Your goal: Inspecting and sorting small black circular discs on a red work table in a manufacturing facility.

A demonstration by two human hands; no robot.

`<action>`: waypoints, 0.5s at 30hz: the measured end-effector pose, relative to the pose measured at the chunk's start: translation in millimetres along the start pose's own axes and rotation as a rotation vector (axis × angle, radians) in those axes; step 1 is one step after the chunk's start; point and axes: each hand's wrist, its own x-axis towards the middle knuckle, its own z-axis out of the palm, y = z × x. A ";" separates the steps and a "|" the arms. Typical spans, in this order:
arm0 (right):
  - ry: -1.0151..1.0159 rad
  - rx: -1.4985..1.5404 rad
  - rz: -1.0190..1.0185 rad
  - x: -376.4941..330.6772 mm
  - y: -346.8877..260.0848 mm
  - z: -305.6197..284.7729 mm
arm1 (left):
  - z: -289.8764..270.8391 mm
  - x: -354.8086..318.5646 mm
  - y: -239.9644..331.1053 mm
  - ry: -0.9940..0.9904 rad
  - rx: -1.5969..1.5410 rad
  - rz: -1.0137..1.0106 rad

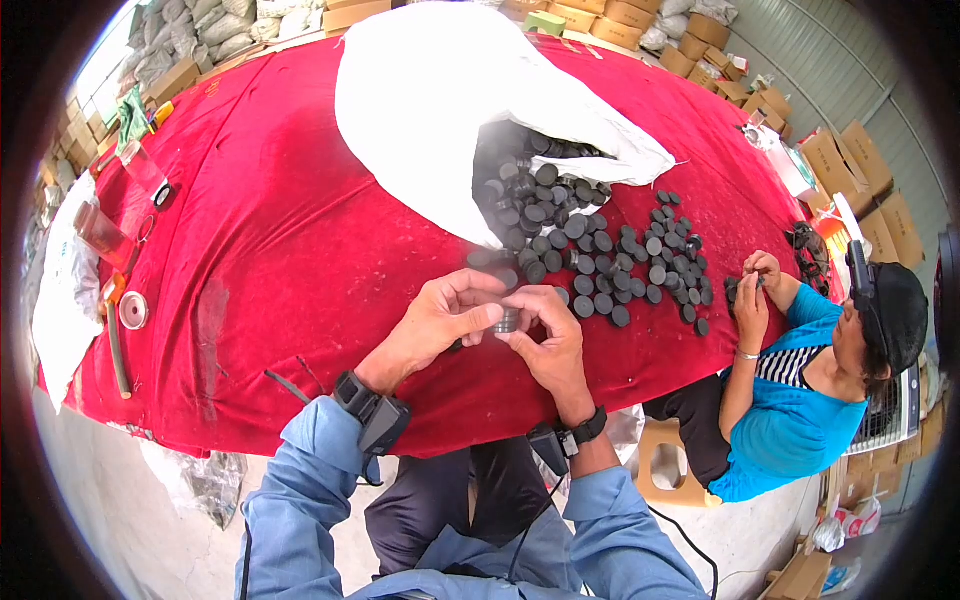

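A short stack of dark round discs (507, 321) is pinched between my two hands above the near part of the red-covered table. My left hand (447, 312) grips it from the left with thumb and fingers. From the right, my right hand (552, 338) closes on the same stack, its fingers curled. How many discs are in it is partly hidden by the fingers. Just beyond my hands, loose black discs (622, 283) lie scattered on the cloth. They spill from the mouth of a large white woven sack (420, 110), where more discs are heaped.
At the right, a co-worker in blue (800, 400) sits handling small dark pieces. On the left are a hammer (116, 340), a small round dish (133, 310), clear plastic jars (103, 235) and a white bag (66, 290). Cardboard boxes (840, 165) line the wall beyond the red cloth (270, 200).
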 end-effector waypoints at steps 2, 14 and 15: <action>-0.012 -0.007 -0.001 0.5 -0.4 -1.4 | 0.2 0.3 -0.3 -0.010 0.027 0.001; 0.105 0.029 0.032 -1.6 0.6 -2.9 | 8.4 0.5 4.5 0.016 -0.154 -0.058; 0.120 0.027 0.020 -0.1 -1.9 -1.8 | 5.7 -0.2 5.3 0.037 -0.268 -0.094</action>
